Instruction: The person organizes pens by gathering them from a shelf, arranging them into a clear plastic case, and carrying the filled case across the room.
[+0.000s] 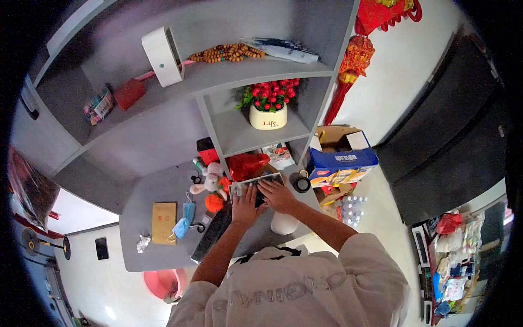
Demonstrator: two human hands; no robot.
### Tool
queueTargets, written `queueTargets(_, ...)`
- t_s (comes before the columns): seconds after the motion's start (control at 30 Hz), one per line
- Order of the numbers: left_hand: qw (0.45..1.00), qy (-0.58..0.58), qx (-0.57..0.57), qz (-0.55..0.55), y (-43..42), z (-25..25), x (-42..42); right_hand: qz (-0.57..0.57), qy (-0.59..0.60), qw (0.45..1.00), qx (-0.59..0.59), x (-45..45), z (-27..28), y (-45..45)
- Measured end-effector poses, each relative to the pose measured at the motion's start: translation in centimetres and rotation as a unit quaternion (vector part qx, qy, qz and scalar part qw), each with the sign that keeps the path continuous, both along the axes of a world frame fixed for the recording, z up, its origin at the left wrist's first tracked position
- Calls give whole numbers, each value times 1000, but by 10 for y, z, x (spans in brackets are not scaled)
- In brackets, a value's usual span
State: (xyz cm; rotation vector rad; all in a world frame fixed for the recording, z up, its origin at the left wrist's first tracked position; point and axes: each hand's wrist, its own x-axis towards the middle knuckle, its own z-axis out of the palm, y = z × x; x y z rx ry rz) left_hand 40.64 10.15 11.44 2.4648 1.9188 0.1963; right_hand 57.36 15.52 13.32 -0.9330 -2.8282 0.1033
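Inspector: State of each grip?
Clerk: The left grip (246, 204) is laid flat, fingers extended and slightly spread, on a flat panel (236, 189). The right grip (276, 195) is also flat on it, fingers reaching in from the right.
Inspector: Position of the panel?
Clerk: On the grey tabletop (143, 191), in front of the lower shelf opening. Its pale far edge shows past the fingertips; the hands cover too much of its face to identify it.
Inspector: Room along its edges?
Clerk: Tight. A red bag (246, 165) lies just beyond the far edge. To the left are an orange pompom (214, 203) and a plush rabbit (211, 177). A long black object (211, 235) runs beside the left forearm.
Inspector: Right side?
Clerk: A white rounded object (284, 223) sits partly under the right forearm, near the front edge. A black round item (302, 184) stands near the tabletop's right edge, with a blue carton (343, 163) beyond.
Inspector: Widest room for moving?
Clerk: Leftward. Grey surface shows behind and left of a brown envelope (164, 222), which lies beside a blue mask (186, 217). Crumpled white material (143, 243) lies near the rounded left end.
Inspector: Past the edges?
Clerk: A pink basin (163, 282) below the front edge; a black phone (102, 248) on the floor (81, 275) to the left. A potted red-berry plant (268, 111) occupies the shelf above.
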Motion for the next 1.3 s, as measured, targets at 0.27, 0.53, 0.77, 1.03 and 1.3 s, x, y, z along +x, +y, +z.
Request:
queueTargets(0.27,998,-30,45,14,-7,0,-2,-45,69,996,27,14,-8,-6)
queueTargets(0.53,987,-59,144,-33,24,78,10,-34,144,988,54,2,49,12)
queueTargets(0.77,965,-149,197,-93,58,191,9,-34,263,955,130,-4,160,34)
queueTargets(1.03,915,-80,377,-118,108,301,7,-35,275,912,302,-7,281,77)
queueTargets(1.3,930,14,354,-96,228,361,-8,-152,186,922,302,-4,335,203)
